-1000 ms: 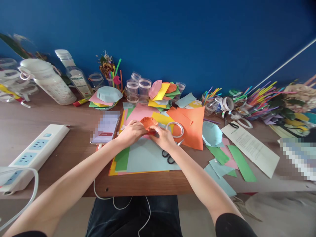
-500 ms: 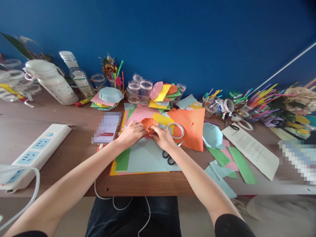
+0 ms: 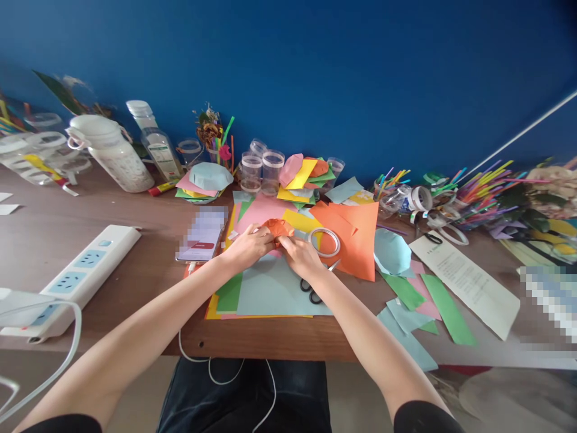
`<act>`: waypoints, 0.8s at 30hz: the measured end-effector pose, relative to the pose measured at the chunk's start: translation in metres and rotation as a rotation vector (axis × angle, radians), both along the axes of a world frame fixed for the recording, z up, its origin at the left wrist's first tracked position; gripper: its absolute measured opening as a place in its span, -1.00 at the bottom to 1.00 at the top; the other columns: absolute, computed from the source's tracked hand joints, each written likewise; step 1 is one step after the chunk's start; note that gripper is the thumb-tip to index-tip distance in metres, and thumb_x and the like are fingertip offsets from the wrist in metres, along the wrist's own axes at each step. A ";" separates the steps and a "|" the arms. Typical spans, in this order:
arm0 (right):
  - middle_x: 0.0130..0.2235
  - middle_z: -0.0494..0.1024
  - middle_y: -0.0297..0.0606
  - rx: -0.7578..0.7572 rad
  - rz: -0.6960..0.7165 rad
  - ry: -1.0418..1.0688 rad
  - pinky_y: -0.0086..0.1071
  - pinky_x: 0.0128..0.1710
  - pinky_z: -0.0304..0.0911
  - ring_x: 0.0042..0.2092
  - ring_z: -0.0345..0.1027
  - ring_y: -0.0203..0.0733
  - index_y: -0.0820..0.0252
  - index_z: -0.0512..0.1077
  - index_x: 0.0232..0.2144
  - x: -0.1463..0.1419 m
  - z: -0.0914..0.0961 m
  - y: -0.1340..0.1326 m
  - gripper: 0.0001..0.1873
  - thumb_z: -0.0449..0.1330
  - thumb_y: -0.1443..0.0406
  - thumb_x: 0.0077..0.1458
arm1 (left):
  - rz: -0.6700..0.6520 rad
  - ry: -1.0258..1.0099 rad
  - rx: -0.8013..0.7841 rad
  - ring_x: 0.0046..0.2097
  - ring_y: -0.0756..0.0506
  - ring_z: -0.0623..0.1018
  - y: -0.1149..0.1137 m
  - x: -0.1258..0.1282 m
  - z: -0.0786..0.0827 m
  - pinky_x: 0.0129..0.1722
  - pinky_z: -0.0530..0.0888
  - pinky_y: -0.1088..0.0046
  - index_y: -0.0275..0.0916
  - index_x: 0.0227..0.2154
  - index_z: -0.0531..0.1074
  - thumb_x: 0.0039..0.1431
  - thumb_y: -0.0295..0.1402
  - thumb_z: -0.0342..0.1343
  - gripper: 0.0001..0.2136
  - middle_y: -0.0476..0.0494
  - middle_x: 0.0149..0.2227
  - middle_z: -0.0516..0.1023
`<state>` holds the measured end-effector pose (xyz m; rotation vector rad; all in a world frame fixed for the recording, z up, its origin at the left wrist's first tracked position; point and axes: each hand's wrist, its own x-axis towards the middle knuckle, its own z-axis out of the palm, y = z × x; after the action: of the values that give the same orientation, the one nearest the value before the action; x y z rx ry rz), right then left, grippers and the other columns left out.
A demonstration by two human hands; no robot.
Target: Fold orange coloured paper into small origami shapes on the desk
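Between both hands is an orange folded paper piece [image 3: 278,227], rounded in outline and held just over a stack of coloured paper. My left hand [image 3: 253,245] pinches its left edge. Fingers of my right hand [image 3: 299,254] grip the near right edge, and they cover part of the piece. Below lies a light blue sheet [image 3: 279,291] on top of green, pink and yellow ones. Beside my right hand rest a roll of white tape [image 3: 336,243] and black-handled scissors [image 3: 311,292], partly hidden by the wrist. An orange sheet [image 3: 360,240] lies right of them.
A phone [image 3: 205,234] and a power strip [image 3: 76,276] lie to the left. Along the wall stand a white bottle [image 3: 110,153], clear plastic cups [image 3: 273,174] and stacked paper shapes [image 3: 211,177]. Paper scraps [image 3: 446,307] and a printed sheet [image 3: 469,282] are at the right.
The whole view has shifted slightly, so things sit a little farther right. My right fingers have closed in on the near edge of the orange paper piece, which both hands still hold.
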<state>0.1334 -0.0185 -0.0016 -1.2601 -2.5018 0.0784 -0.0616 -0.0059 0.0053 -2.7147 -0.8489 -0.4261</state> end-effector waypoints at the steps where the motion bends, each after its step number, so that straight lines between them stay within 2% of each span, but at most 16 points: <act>1: -0.23 0.55 -0.18 0.004 0.001 -0.002 -0.40 -0.36 0.24 -0.23 0.42 -0.14 0.15 0.35 -0.08 0.000 0.000 0.000 -0.66 0.02 0.50 0.12 | -0.003 -0.014 -0.002 -0.19 -0.11 0.43 0.000 0.000 0.000 -0.13 0.16 0.30 -0.20 -0.25 0.48 0.27 -0.52 -0.05 -0.79 -0.08 -0.32 0.52; 7: -0.27 0.57 -0.21 -0.015 -0.022 0.087 -0.40 -0.37 0.27 -0.26 0.45 -0.14 0.11 0.32 -0.01 -0.001 0.004 -0.004 -0.68 0.04 0.40 0.19 | 0.047 -0.189 -0.049 -0.19 -0.11 0.44 -0.003 0.002 0.000 -0.14 0.21 0.30 -0.21 -0.32 0.48 0.32 -0.33 -0.07 -0.77 -0.11 -0.33 0.51; 10: -0.23 0.57 -0.22 -0.036 -0.009 0.127 -0.38 -0.34 0.30 -0.22 0.46 -0.13 0.09 0.32 0.00 0.000 0.006 -0.005 -0.69 0.09 0.31 0.18 | 0.016 -0.219 -0.108 -0.20 -0.10 0.44 -0.003 0.002 -0.002 -0.16 0.22 0.30 -0.22 -0.31 0.48 0.30 -0.44 -0.10 -0.77 -0.13 -0.34 0.50; 13: -0.18 0.56 -0.18 0.000 0.036 0.138 -0.32 -0.22 0.32 -0.15 0.44 -0.10 0.12 0.32 0.00 0.005 0.007 -0.003 -0.64 0.16 0.23 0.14 | 0.021 -0.230 -0.149 -0.23 -0.10 0.42 0.000 0.000 -0.004 -0.16 0.21 0.31 -0.25 -0.35 0.45 0.25 -0.52 -0.12 -0.77 -0.12 -0.38 0.47; 17: -0.13 0.55 -0.14 0.052 0.051 0.122 -0.26 -0.09 0.29 -0.08 0.42 -0.09 0.15 0.35 -0.02 0.015 0.007 0.001 -0.66 0.19 0.29 0.12 | 0.037 -0.245 -0.194 -0.26 -0.09 0.41 0.001 -0.004 0.000 -0.18 0.21 0.32 -0.26 -0.37 0.42 0.25 -0.53 -0.12 -0.78 -0.08 -0.41 0.45; 21: -0.14 0.56 -0.14 0.044 0.018 0.081 -0.28 -0.14 0.30 -0.11 0.44 -0.09 0.13 0.38 -0.04 0.018 0.007 0.003 -0.69 0.15 0.34 0.14 | 0.062 -0.273 -0.206 -0.24 -0.09 0.44 -0.003 -0.003 0.006 -0.16 0.21 0.32 -0.24 -0.33 0.41 0.24 -0.47 -0.06 -0.86 -0.07 -0.36 0.48; 24: -0.19 0.58 -0.14 0.030 0.021 0.040 -0.30 -0.20 0.30 -0.16 0.45 -0.09 0.15 0.40 -0.04 0.015 0.006 0.003 -0.69 0.15 0.37 0.13 | 0.051 -0.275 -0.187 -0.21 -0.10 0.46 -0.005 0.000 0.005 -0.15 0.22 0.31 -0.24 -0.29 0.41 0.25 -0.33 0.01 -0.88 -0.08 -0.31 0.50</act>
<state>0.1487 -0.0156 0.0043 -1.2084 -2.4731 0.0699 -0.0613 -0.0109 0.0106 -2.8371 -1.0760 -0.7572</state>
